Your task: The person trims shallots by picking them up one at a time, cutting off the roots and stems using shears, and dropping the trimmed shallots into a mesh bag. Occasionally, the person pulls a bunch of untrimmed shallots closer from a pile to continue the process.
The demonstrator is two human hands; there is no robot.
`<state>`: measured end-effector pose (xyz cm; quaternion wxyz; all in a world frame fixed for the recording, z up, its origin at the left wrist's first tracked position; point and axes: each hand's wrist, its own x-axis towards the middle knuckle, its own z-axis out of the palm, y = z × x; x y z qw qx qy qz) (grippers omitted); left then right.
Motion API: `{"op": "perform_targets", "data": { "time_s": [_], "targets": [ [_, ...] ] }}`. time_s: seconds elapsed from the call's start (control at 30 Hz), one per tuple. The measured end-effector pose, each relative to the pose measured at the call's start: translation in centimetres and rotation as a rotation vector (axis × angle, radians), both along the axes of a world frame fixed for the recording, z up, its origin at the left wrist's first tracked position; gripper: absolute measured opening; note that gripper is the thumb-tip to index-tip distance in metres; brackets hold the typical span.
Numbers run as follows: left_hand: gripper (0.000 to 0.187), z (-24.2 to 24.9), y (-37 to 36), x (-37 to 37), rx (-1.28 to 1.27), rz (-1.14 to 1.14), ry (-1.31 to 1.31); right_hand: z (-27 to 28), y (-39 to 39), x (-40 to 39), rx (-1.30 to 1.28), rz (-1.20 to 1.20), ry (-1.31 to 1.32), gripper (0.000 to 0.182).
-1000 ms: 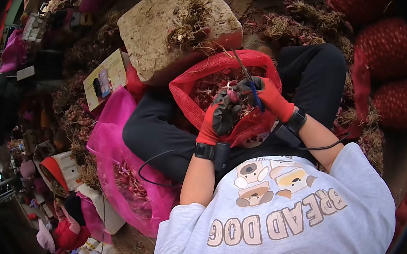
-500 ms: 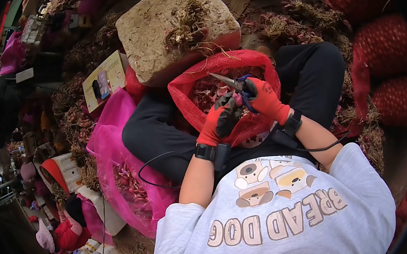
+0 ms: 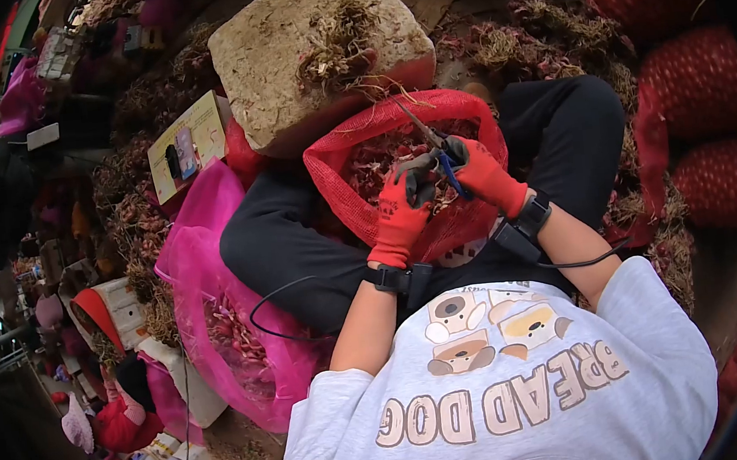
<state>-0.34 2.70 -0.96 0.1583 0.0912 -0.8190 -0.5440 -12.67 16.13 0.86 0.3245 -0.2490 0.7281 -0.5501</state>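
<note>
A red mesh bag (image 3: 343,192) of shallots sits open between my knees. My right hand (image 3: 486,174), in a red glove, grips blue-handled scissors (image 3: 431,140) whose blades point up and left over the bag's mouth. My left hand (image 3: 403,204), in a red and black glove, reaches into the bag right beside the scissors. Its fingers are curled down among the shallots (image 3: 375,160), and what they hold is hidden. Both wrists carry black bands with a cable (image 3: 277,292).
A pale block (image 3: 280,52) topped with cut roots (image 3: 337,42) stands just beyond the bag. An open pink mesh bag (image 3: 209,236) of shallots lies at my left. Filled red sacks (image 3: 695,74) stack up at the right. Roots and skins litter the ground.
My left hand has stretched forward and down into the bag, and the shallot it held is out of sight. The scissors swung from pointing left to pointing up-left.
</note>
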Motion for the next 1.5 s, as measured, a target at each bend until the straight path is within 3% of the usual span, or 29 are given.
{"op": "perform_targets", "data": {
  "time_s": [0.1,0.2,0.3,0.4,0.47,0.5,0.6,0.7,0.77,0.8,0.9,1.0,1.1,1.2,1.3,1.4,1.5],
  "targets": [
    [0.04,1.3,0.7,-0.1,0.152,-0.014,-0.044,-1.0,0.0,0.1,-0.036,-0.021,0.011,0.02],
    [0.038,-0.1,1.3,0.2,0.451,0.076,-0.114,0.1,0.2,0.1,-0.061,0.104,0.169,0.034],
    [0.033,-2.7,1.2,0.7,0.806,0.139,-0.221,-0.8,0.4,0.2,0.039,0.252,0.612,0.036],
    [0.025,-3.4,0.2,1.1,1.038,0.068,-0.341,-1.6,0.6,0.3,-0.03,0.237,0.602,0.034],
    [0.019,-1.1,0.1,0.7,1.218,0.0,-0.277,-0.1,0.1,0.0,-0.082,0.17,0.296,0.031],
    [0.016,1.0,0.3,0.2,1.155,0.047,-0.339,0.5,0.1,-0.2,-0.105,0.131,0.145,0.029],
    [0.018,-0.2,-0.1,0.5,1.146,-0.041,-0.368,0.1,0.5,-0.5,-0.123,0.243,-0.043,0.027],
    [0.021,-1.6,-0.3,1.6,0.193,-0.242,-0.154,0.6,0.8,-0.5,-0.093,0.356,-0.046,0.025],
    [0.024,-3.4,-1.2,2.1,0.201,-0.277,-0.258,1.1,0.5,-0.1,-0.175,0.373,0.039,0.024],
    [0.025,-3.4,-1.2,2.1,0.335,-0.263,-0.277,1.2,0.5,0.0,-0.214,0.383,0.083,0.023],
    [0.028,-2.8,-0.4,1.6,0.954,-0.134,-0.267,0.9,0.6,-0.5,-0.171,0.153,-0.374,0.022],
    [0.031,-0.5,0.0,0.1,1.557,0.076,-0.229,0.9,0.5,-0.9,-0.215,0.064,-0.396,0.022],
    [0.029,-1.6,-0.3,0.0,1.579,0.24,-0.236,1.0,0.6,-0.9,-0.202,0.015,-0.443,0.023],
    [0.031,-2.0,-0.6,0.2,1.555,0.238,-0.228,-0.1,0.5,-0.6,-0.319,-0.078,-0.558,0.023],
    [0.032,-0.9,-0.3,0.2,1.618,-0.009,-0.141,0.2,0.4,-0.7,-0.346,-0.143,-0.598,0.023],
    [0.03,-1.6,-0.2,1.1,1.59,-0.192,-0.197,0.0,0.6,-1.0,-0.402,-0.049,-0.598,0.023],
    [0.03,-1.4,0.0,1.0,1.612,-0.176,-0.21,0.4,0.3,-0.8,-0.34,-0.03,-0.514,0.022]
  ]
}}
